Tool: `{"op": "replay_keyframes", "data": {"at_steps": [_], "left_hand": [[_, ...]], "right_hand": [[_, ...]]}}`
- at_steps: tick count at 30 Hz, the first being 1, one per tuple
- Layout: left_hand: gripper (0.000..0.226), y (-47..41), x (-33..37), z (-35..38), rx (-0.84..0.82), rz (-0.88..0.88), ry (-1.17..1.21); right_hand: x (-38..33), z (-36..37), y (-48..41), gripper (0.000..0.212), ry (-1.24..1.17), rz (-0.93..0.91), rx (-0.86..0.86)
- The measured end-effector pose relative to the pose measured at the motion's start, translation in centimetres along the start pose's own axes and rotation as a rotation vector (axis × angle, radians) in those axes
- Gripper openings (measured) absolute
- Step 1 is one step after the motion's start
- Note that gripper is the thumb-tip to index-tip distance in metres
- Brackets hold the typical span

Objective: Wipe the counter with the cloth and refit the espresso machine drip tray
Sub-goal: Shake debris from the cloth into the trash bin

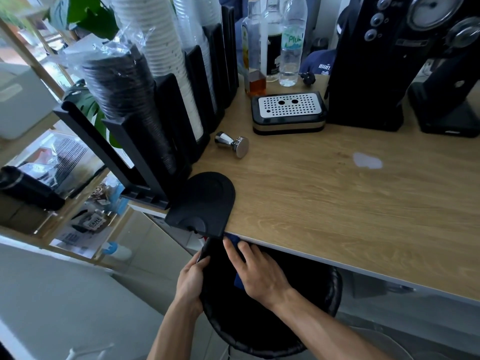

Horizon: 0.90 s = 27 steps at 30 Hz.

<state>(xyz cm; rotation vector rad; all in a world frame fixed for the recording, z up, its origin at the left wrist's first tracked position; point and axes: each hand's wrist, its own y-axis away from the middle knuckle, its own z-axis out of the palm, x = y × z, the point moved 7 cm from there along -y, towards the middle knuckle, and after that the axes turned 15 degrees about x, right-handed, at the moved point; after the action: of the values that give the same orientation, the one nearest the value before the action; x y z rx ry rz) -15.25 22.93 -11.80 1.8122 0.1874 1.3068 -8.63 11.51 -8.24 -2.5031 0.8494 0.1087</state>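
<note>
My right hand (255, 268) is pressing a blue cloth (235, 241) under its fingers just below the front edge of the light wooden surface (337, 203), while my left hand (191, 280) is gripping the rim of a black bin (270, 307). The black drip tray with its perforated metal grate (288, 113) is sitting on the surface, just beside the black espresso machine (376, 74), not fitted into it.

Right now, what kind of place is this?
Probably a small coffee bar or café counter. Tall stacks of paper cups stand beside an espresso machine, and a metal tamper lies on the wooden counter.
</note>
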Motion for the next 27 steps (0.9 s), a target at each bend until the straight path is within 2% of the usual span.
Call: {"op": "replay_keyframes", "data": {"at_steps": [4,7,8,12,21,27], "left_hand": [[0.032,0.3,0.2,0.2,-0.017,0.004,0.007],[0.031,0.2,0.0,0.3,-0.025,-0.001,0.005],[0.030,0.2,0.0,0.3,-0.024,-0.003,0.001],[0.030,0.0,-0.4,0.9,-0.032,-0.009,0.000],[0.032,0.3,-0.7,2.8,-0.023,0.028,-0.029],[0.033,0.8,-1.0,3.4,-0.009,-0.009,-0.005]], "right_hand": [[0.5,0.8,0.1,0.063,-0.003,0.071,-0.188],[0.6,0.9,0.5,0.065,-0.108,0.117,-0.455],[0.3,0.6,0.7,0.065,-0.137,0.118,-0.486],[0.3,-1.8,1.3,0.054,-0.382,0.185,-0.396],[3.7,-9.9,0.3,0.044,-1.161,0.716,-0.120],[6.0,-11.5,-2.4,0.044,-1.528,0.942,0.142]]}}
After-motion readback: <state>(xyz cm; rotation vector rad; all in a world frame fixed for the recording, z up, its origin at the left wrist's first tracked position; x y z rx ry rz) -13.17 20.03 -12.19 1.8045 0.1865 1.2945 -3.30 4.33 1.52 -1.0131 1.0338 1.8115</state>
